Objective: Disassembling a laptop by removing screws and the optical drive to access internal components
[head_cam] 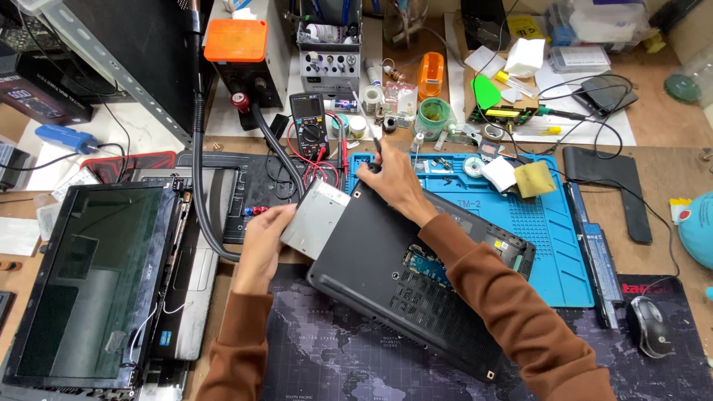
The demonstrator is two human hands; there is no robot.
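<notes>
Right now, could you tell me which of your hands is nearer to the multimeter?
Right. The right hand holds a screwdriver at the laptop's top corner, just right of and below the multimeter. The left hand sits lower, gripping the silver drive.

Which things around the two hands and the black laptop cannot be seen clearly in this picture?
- Head view: the tip of the tool in the right hand is too thin and blurred to identify.
- The inner end of the silver drive held by the left hand is hidden inside the black laptop.
- The laptop's top face is turned down, against the mat.
- The multimeter display is too small to read.
</notes>
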